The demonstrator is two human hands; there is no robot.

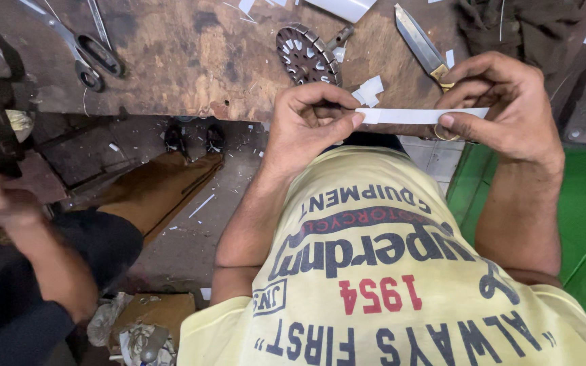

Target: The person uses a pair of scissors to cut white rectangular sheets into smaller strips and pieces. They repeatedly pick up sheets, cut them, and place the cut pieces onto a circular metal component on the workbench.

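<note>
The worn brown workbench [191, 61] fills the top of the view and serves as the landmark. At its near edge the person's left hand [306, 122] and right hand [503, 102] hold a narrow white strip [422, 115] stretched level between them, each pinching one end between thumb and fingers. On the bench beyond the strip lie large scissors [83, 51], a round slotted metal disc [306, 54], a knife [418, 41] and small white offcuts [369, 90]. Left of the bench, another person's arm [28, 244] shows.
</note>
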